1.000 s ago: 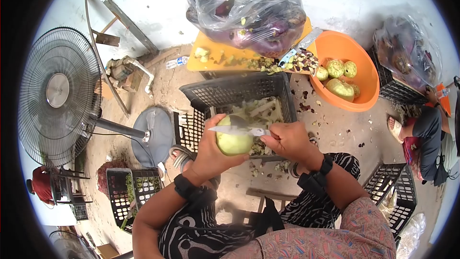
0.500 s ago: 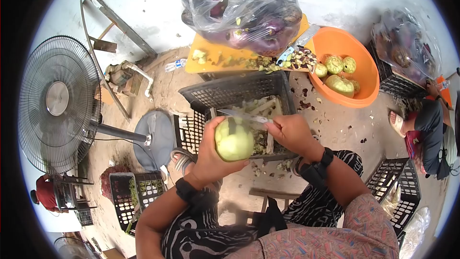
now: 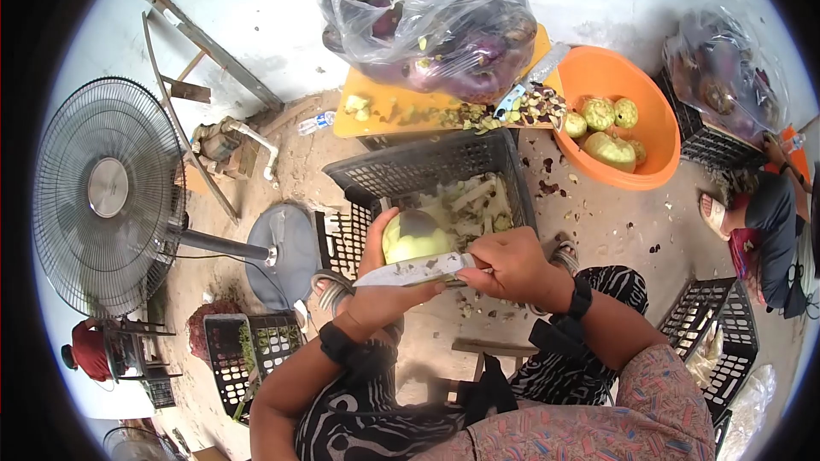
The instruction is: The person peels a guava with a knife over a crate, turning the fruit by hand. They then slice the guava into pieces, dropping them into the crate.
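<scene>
My left hand (image 3: 376,294) cups a pale green, mostly peeled kohlrabi (image 3: 410,239) with a dark purplish patch on its top. In my right hand (image 3: 512,263) is a knife (image 3: 414,271), its broad blade pointing left across the near side of the kohlrabi and over my left palm. Bits cling to the blade. Below both hands stands a black plastic crate (image 3: 427,156) holding peelings and pale trimmings (image 3: 474,205).
An orange basin (image 3: 664,154) holds several peeled kohlrabi. On a yellow board (image 3: 354,125) lie a bag of purple kohlrabi (image 3: 427,26), scraps and a blue-handled knife (image 3: 512,98). A fan (image 3: 107,188) stands left. Another person's leg (image 3: 764,213) shows right.
The knife has come down from above the kohlrabi to its near side, and my right hand has lowered with it. The kohlrabi's dark patch now faces more upward.
</scene>
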`<state>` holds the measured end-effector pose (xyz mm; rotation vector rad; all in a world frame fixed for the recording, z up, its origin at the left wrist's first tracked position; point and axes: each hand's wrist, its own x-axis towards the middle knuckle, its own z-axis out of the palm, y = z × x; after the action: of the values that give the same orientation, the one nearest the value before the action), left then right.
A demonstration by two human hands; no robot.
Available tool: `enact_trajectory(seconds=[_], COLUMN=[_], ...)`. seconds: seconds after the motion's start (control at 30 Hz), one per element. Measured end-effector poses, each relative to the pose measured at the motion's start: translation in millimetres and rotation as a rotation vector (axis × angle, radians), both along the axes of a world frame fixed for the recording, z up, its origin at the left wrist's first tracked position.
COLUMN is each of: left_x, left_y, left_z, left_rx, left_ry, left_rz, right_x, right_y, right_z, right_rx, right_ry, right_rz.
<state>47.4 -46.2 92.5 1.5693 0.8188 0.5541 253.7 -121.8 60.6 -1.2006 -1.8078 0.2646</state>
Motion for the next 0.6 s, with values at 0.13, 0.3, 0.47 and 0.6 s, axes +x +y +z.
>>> enact_trajectory(seconds=[0.13,0.3,0.47,0.6], left_x=[-0.3,4.8,3.3,3.9], left_y=[3.1,-1.7,-1.1,-1.5], left_z=[-11.3,-10.3,-7.5,-3.9], left_rx=[0.281,0.092,0.139,0.164], left_ry=[0.002,-0.074,-0.029,-0.025], left_rz=[-0.091,-0.073,-0.072,-0.072], right_x=[2.8,3.8,4.7,6.9], right_y=[-1.4,-2.8,-2.3,1.0], right_z=[-0.6,1.8,0.6,-0.6], right_rx=[-0.088,-0.048,-0.029,-0.057], right_ry=[0.0,-0.025,-0.017,-0.019], right_rz=[-0.064,-0.054,-0.064,-0.079])
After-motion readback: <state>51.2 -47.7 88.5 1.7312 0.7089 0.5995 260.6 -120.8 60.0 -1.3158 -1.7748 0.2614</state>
